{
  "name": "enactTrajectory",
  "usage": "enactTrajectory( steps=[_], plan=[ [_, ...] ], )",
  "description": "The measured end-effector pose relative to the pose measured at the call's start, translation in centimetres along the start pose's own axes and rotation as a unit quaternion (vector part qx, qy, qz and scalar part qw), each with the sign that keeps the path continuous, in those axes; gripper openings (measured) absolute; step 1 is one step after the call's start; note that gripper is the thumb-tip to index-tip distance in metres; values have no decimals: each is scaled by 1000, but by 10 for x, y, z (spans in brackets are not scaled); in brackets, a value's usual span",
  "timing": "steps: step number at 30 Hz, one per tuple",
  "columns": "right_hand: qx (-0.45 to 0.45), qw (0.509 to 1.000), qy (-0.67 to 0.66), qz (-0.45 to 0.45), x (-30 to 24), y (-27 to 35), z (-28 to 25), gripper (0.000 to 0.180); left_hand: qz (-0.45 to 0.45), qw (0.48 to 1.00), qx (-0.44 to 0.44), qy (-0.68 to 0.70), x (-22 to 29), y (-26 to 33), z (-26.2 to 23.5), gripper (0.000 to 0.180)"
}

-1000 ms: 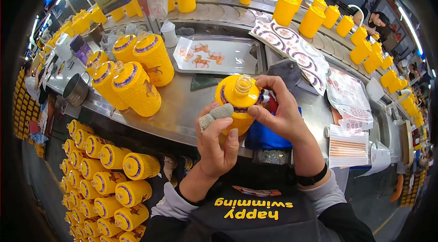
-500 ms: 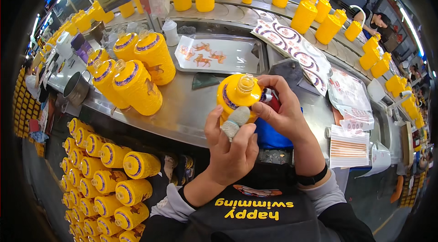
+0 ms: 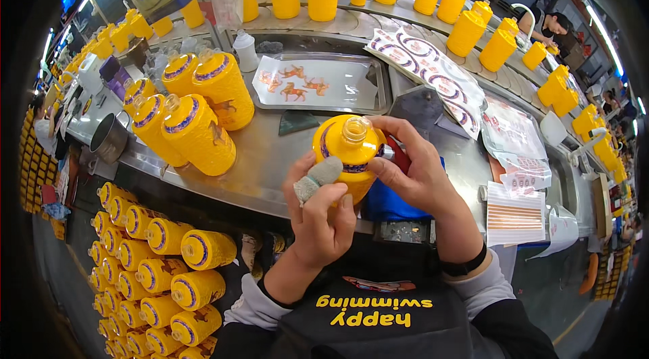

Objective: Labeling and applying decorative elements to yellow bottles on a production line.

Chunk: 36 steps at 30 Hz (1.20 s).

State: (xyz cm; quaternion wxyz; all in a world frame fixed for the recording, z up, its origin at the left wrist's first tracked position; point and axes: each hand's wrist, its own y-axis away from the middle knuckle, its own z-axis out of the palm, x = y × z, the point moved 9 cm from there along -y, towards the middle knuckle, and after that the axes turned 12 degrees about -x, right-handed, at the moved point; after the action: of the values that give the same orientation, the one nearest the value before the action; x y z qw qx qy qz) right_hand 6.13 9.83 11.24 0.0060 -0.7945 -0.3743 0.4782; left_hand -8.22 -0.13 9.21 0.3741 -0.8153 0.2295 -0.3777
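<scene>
The right hand (image 3: 412,173) is clamped around the yellow bottle (image 3: 346,156), held above the metal bench edge (image 3: 270,163). The left hand (image 3: 318,213) pinches a grey pad (image 3: 318,180) against the bottle's side, apparently rubbing. Risk — heavy pad pressure opposite the grip could twist the bottle loose.

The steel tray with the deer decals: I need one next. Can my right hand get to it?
Probably not yet: the right hand is holding the yellow bottle. The tray lies just beyond, nothing between.
</scene>
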Motion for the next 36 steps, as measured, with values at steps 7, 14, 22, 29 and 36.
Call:
enactTrajectory(
  steps=[7,14,22,29,36],
  plan=[
    [-16,999,-23,35,14,0,1,38,-55,983,-26,172,-43,5,10,32],
    [-1,999,-36,-3,11,-2,7,46,-9,1000,6,-11,-5,2,1,26],
    [-6,998,-43,39,17,3,3,37,-17,991,1,131,-30,-4,3,27],
    [59,998,26,20,1,11,-10,21,3,998,-7,60,-16,-12,7,25],
    [20,998,-34,52,23,0,-9,17,0,998,3,66,-18,-8,10,25]
  ],
)
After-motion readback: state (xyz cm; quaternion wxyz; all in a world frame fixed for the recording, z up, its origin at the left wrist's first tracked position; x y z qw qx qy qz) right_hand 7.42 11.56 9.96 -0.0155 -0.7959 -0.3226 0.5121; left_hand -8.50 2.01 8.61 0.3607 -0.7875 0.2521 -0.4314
